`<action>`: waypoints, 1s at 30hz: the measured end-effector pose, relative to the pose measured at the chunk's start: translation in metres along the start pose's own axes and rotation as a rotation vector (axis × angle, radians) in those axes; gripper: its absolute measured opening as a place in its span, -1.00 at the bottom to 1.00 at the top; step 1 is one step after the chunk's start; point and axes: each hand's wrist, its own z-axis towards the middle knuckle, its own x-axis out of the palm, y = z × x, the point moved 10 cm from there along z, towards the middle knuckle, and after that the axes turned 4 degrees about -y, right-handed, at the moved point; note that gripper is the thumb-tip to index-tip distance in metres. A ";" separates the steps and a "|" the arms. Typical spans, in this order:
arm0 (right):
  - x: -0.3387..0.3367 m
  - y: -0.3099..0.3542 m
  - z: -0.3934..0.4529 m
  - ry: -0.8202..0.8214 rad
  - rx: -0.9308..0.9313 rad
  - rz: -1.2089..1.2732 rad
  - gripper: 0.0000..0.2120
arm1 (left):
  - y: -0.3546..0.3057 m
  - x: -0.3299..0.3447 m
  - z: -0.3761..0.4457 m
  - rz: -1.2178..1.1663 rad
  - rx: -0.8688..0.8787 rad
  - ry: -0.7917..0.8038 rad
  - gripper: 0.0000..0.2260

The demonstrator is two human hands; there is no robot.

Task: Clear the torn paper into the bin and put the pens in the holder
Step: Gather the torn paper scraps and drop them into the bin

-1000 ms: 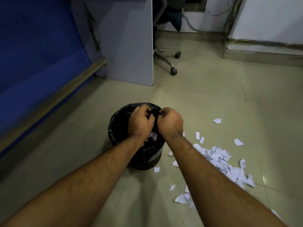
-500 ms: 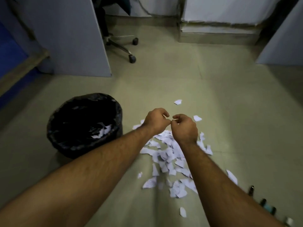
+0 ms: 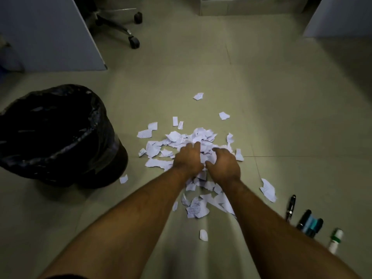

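Torn white paper [image 3: 177, 139] lies in a heap on the tiled floor, with loose scraps scattered around it. My left hand [image 3: 188, 160] and my right hand [image 3: 223, 165] press down side by side on the near part of the heap, fingers spread and curved around scraps between them; nothing is lifted. The black bin [image 3: 96, 109], lined with a black bag, stands to the left of the heap. At the lower right lie a black pen [image 3: 290, 207], dark markers [image 3: 310, 222] and a white and green marker [image 3: 335, 240]. No pen holder is in view.
A grey partition panel [image 3: 50, 37] stands at the back left, with the wheeled base of an office chair [image 3: 120, 27] beside it. Another panel [image 3: 338, 17] rises at the back right. A low ledge [image 3: 251, 5] runs along the far wall.
My hands left the bin, swung right over the heap and have dropped onto it. The view followed to the right and down, bringing the pens into sight.
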 end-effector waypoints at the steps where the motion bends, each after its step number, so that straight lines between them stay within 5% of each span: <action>1: 0.008 0.001 0.005 0.013 -0.033 -0.042 -0.39 | 0.000 0.005 0.003 0.090 0.023 0.003 -0.31; 6: 0.036 0.004 0.016 0.119 -0.086 -0.258 -0.20 | 0.018 0.037 0.008 0.214 -0.016 0.176 -0.27; 16: 0.034 0.007 -0.013 0.021 -0.152 -0.255 -0.78 | 0.016 0.032 -0.013 0.334 0.030 -0.001 -0.78; 21: 0.021 0.001 -0.009 -0.035 -0.095 0.066 -0.87 | 0.029 0.025 -0.020 0.125 -0.117 -0.074 -0.85; 26: 0.006 -0.031 -0.010 -0.163 0.218 0.242 -0.81 | 0.059 0.003 -0.031 -0.233 -0.434 -0.229 -0.87; 30: -0.002 -0.032 -0.015 -0.212 0.359 0.376 -0.83 | 0.054 -0.014 -0.031 -0.399 -0.489 -0.257 -0.86</action>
